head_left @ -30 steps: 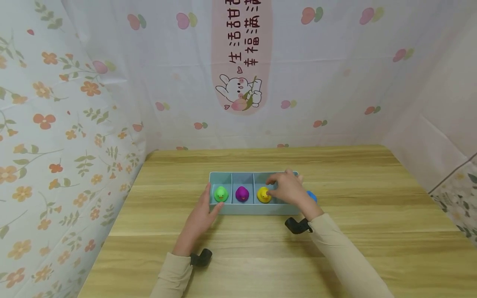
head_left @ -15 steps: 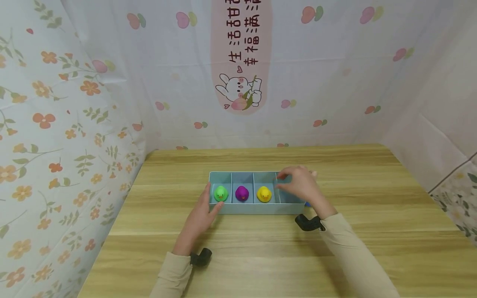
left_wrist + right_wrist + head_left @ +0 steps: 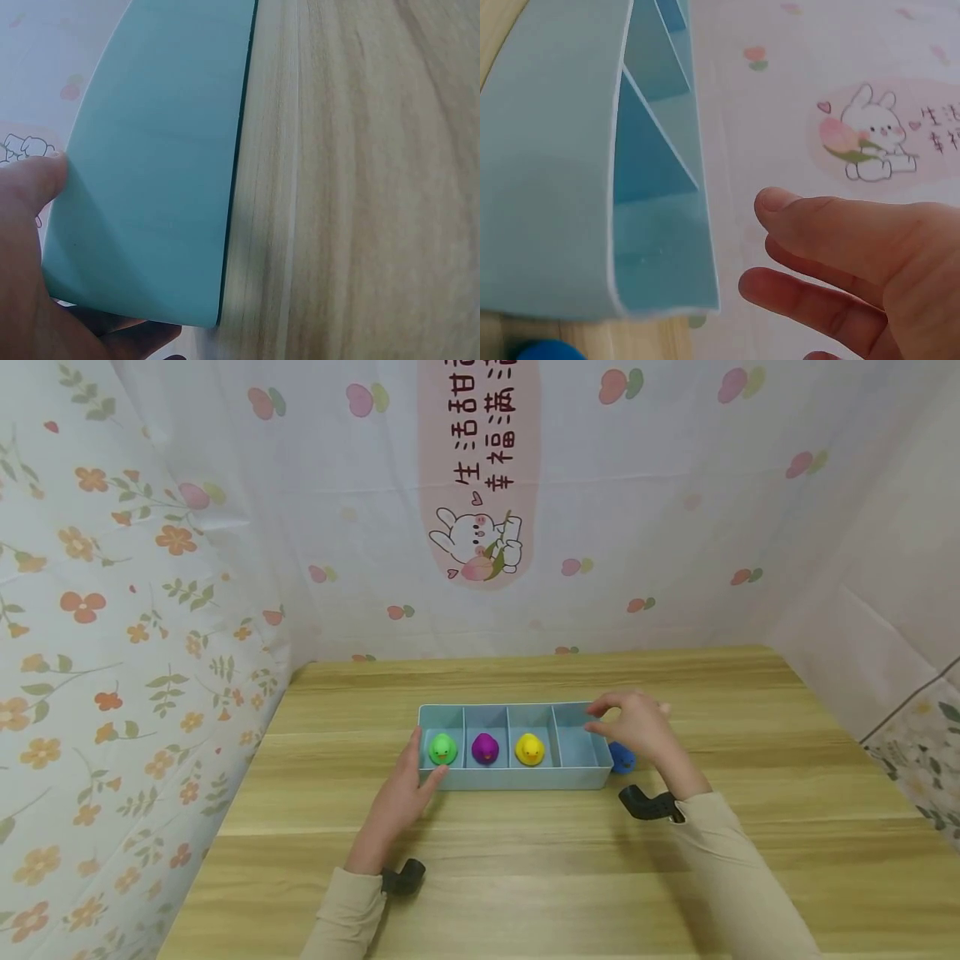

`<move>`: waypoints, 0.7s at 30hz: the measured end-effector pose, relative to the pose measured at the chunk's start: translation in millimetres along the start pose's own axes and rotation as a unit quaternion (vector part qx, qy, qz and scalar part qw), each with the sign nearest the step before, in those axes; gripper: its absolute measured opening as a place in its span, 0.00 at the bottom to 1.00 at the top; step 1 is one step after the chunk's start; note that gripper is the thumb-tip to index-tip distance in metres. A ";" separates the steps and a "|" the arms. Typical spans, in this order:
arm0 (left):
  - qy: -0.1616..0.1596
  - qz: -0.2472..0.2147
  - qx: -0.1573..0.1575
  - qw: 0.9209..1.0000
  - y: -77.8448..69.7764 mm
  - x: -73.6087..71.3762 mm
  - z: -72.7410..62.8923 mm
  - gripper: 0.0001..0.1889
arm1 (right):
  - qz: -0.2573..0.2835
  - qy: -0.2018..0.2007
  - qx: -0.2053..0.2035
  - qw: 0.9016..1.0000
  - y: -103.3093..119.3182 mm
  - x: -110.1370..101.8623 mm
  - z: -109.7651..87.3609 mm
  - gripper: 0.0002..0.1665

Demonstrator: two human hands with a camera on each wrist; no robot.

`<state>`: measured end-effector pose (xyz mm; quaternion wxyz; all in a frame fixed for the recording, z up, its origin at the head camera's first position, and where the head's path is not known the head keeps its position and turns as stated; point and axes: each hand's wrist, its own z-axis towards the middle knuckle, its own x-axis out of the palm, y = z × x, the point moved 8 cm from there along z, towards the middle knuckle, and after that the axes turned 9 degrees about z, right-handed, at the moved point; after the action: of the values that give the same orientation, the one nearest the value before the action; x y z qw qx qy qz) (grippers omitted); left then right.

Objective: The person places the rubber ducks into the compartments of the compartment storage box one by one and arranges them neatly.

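A pale blue divided box [image 3: 517,779] lies lengthwise on the table. A green toy duck [image 3: 442,749], a purple toy duck [image 3: 485,749] and a yellow toy duck [image 3: 529,750] each sit in their own compartment; the rightmost compartment holds nothing. My left hand [image 3: 400,793] holds the box's left front corner, thumb on the front rim and fingers round the end wall. Over the box's right end hovers my right hand [image 3: 637,727], thumb and fingers apart, nothing between them. Just outside that end, below this hand, stands a blue toy duck [image 3: 622,758], partly hidden.
The wooden table [image 3: 510,868] reaches back to a white patterned cloth [image 3: 660,527]. Another cloth with orange flowers [image 3: 135,635] hangs at the left. Each wrist wears a black camera mount, one on the right wrist [image 3: 647,804].
My right hand has moved right, from beside the yellow duck to the box's right end, uncovering the rightmost compartment. My left hand stays on the box; the head view has shifted slightly.
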<state>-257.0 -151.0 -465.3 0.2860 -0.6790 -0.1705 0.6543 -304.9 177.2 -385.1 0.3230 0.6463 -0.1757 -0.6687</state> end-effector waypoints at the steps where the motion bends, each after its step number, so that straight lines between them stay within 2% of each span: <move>1: 0.001 0.000 -0.002 1.000 0.4 0.3 0.2 0.43 | 0.001 0.002 0.002 1.000 -2.0 -1.1 -0.9 0.13; 8: -0.001 -0.001 -0.003 1.000 -0.7 0.2 -0.6 0.42 | 0.020 -0.003 0.012 1.000 -15.5 -8.1 -8.8 0.13; 15: 0.006 -0.002 -0.012 1.000 -1.1 0.5 -2.0 0.42 | 0.017 -0.021 0.030 0.999 -33.1 -13.0 -17.2 0.12; 21: 0.009 0.000 -0.018 1.000 0.3 1.7 -1.5 0.42 | 0.023 -0.025 0.025 0.999 -45.9 -14.4 -24.5 0.13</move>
<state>-255.4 -150.4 -466.9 0.2748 -0.6899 -0.1797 0.6452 -290.9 224.7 -406.8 0.3175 0.6327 -0.2154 -0.6727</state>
